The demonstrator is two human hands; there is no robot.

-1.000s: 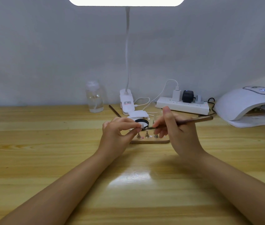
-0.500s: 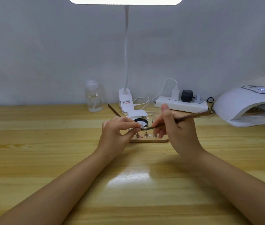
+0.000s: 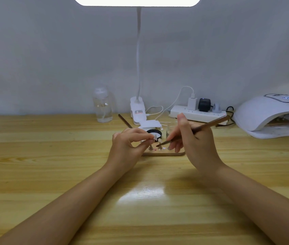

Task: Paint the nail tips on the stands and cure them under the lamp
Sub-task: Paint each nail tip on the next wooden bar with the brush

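With our left hand we pinch one nail tip steady just above the wooden stand base, while our right hand grips the brush, its bristles angled toward that tip for painting.

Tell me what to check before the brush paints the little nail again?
1. Left hand pinches the nail tip on its stand: ok.
2. Right hand grips the brush: ok.
3. Brush point is near the nail tip: ok, just below it.
4. Paint on the bristles: cannot tell, too small.
5. Wooden base lies flat on the table with other stands on it: ok.
6. Curing lamp sits at the right, opening facing the hands, display lit: ok.
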